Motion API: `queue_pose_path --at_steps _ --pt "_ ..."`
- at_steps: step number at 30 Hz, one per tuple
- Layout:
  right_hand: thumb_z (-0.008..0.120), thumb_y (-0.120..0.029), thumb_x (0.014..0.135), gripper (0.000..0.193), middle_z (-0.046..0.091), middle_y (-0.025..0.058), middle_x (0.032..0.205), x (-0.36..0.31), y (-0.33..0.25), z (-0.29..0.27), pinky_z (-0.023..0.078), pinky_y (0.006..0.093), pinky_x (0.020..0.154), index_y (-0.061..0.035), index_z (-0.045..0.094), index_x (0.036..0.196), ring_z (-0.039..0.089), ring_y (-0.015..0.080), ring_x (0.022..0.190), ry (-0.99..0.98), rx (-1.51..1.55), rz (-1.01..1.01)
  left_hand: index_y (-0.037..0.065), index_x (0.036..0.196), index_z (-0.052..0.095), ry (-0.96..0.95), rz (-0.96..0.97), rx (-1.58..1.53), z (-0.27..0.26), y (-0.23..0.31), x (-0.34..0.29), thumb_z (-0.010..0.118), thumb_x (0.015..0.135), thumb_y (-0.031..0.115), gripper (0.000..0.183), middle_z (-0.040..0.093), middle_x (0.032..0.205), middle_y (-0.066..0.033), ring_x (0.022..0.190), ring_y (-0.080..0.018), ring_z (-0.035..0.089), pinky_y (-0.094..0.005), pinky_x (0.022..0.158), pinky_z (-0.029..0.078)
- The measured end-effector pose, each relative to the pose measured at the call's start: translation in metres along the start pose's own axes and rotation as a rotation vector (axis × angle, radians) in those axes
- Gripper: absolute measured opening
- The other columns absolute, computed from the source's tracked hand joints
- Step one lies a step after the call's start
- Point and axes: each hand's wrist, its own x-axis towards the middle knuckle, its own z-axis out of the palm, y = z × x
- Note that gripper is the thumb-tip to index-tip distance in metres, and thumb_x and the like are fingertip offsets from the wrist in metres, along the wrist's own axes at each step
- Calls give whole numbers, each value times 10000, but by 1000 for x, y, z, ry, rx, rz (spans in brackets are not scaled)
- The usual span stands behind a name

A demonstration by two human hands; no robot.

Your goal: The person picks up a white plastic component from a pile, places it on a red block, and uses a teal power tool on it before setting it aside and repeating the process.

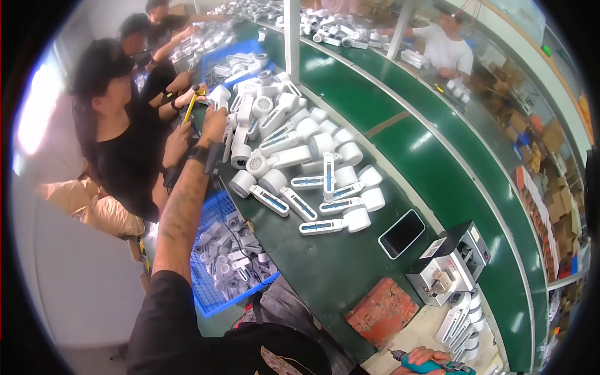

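Note:
My left arm stretches to the far left, where my left hand (215, 127) is closed on a white hair dryer body (219, 95) at the edge of a pile of white hair dryers (294, 134). Its fingers are partly hidden. At the bottom right my right hand (425, 356) grips a teal electric screwdriver (440, 367), its bit pointing left. Nearer me on the green bench lie several dryers (323, 226) with open slots and blue strips in their handles. More dryer bodies (459, 322) stand in a row beyond my right hand.
A red worn slab (381, 311), a metal box device (447, 262) and a phone (402, 234) lie on the bench. A blue crate (203, 294) of grey-white parts sits below. A green conveyor (400, 150) runs alongside. A co-worker (119, 131) holds a yellow-handled tool (190, 107).

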Motion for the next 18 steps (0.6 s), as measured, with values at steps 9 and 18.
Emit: queue_pose_path --at_steps 9,18 --pt "528 -566 946 557 407 71 669 -7 -5 5 367 318 583 -22 497 1058 406 192 609 7 -122 -67 -54 1323 480 -127 -175 161 45 75 7 575 845 328 619 540 1309 -324 1240 -445 519 -445 1049 418" --pt "499 -609 943 585 453 83 679 -11 -13 4 385 311 571 -37 496 1066 435 192 600 -14 -234 -170 -32 1330 498 45 311 109 79 138 -34 659 867 265 573 609 1218 -233 1112 -386 589 -437 1008 444"
